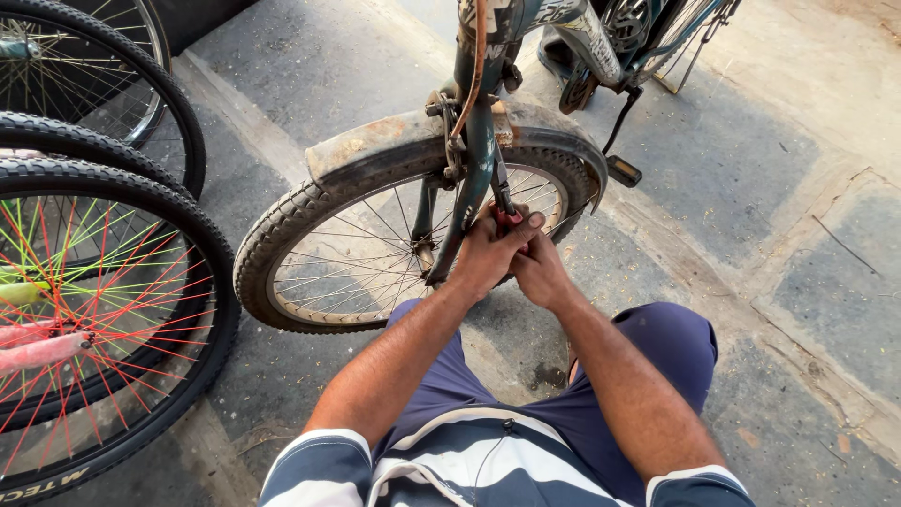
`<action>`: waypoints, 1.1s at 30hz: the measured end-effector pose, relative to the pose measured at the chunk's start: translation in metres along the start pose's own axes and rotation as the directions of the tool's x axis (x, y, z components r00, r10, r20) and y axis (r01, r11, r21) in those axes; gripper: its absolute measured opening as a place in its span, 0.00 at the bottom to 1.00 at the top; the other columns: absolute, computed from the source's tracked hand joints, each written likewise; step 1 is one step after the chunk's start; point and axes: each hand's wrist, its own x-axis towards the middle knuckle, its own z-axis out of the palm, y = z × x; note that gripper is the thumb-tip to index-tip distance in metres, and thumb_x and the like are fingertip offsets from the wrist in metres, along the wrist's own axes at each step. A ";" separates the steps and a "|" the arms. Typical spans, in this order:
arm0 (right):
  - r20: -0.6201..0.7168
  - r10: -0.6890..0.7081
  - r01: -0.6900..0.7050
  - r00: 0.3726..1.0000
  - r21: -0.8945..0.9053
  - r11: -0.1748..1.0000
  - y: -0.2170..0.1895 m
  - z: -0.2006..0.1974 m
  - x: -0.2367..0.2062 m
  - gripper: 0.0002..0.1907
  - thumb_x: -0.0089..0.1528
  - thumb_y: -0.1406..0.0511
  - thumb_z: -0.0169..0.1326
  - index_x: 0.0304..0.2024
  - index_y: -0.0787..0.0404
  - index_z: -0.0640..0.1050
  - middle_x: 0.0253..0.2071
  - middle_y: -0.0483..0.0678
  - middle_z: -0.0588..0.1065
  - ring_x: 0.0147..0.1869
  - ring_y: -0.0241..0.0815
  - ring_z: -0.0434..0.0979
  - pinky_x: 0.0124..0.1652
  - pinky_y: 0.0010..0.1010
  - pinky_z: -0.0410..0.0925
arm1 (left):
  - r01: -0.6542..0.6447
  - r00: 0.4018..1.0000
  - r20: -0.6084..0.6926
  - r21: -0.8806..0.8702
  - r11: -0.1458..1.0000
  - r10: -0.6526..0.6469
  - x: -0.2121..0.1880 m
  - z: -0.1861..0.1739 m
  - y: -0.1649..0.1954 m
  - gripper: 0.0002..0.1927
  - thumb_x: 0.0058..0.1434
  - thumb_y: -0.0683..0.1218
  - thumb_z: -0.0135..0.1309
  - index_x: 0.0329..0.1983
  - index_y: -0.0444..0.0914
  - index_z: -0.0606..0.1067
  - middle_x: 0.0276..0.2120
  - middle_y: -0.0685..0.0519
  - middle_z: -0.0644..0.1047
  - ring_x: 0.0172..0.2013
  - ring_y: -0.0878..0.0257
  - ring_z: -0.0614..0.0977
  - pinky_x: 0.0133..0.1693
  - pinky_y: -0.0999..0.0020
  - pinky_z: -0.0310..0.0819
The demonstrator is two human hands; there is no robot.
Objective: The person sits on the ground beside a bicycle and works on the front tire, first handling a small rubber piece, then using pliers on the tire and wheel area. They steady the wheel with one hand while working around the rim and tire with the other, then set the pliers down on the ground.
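Note:
A dark green bicycle's front wheel (310,253) stands in front of me, under a rusty mudguard (385,139). The fork (474,160) runs down to the hub (424,252). My left hand (488,255) and my right hand (540,272) are pressed together beside the fork's lower part, both wrapped around a tool with red handles (508,215). The tool's tip reaches up along the fork blade toward the brake area; what it grips is hidden. I crouch, with my knees in blue shorts just below the wheel.
At the left stand other bicycle wheels: one with red and green spokes (94,310) and dark-tyred ones (103,84) behind it. The bicycle's pedal (623,171) and crank hang at the upper right. The ground is cracked concrete paving.

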 end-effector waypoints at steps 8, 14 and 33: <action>0.005 0.211 -0.199 0.977 0.349 0.916 0.066 0.005 -0.009 0.23 0.62 0.75 0.49 0.60 0.70 0.71 0.51 0.51 0.76 0.54 0.45 0.76 0.52 0.35 0.71 | -0.205 0.973 -0.062 0.225 0.953 0.224 -0.004 0.000 0.000 0.37 0.59 0.68 0.62 0.49 0.29 0.74 0.40 0.48 0.79 0.42 0.59 0.82 0.47 0.63 0.75; -0.044 0.100 -0.092 0.994 0.170 0.981 0.082 0.011 -0.003 0.23 0.61 0.74 0.44 0.60 0.65 0.72 0.52 0.46 0.76 0.54 0.35 0.74 0.50 0.27 0.69 | -0.182 0.970 -0.058 0.477 0.860 0.237 -0.002 -0.003 0.002 0.40 0.47 0.65 0.70 0.43 0.28 0.71 0.33 0.46 0.74 0.36 0.56 0.78 0.40 0.60 0.76; -0.153 0.079 -0.027 0.985 0.314 0.949 0.073 0.016 -0.001 0.08 0.66 0.71 0.48 0.47 0.69 0.73 0.36 0.44 0.74 0.36 0.33 0.72 0.33 0.27 0.64 | -0.141 0.963 -0.199 0.191 0.971 0.179 0.003 0.012 -0.011 0.25 0.53 0.57 0.69 0.31 0.38 0.66 0.22 0.58 0.68 0.23 0.66 0.72 0.26 0.68 0.71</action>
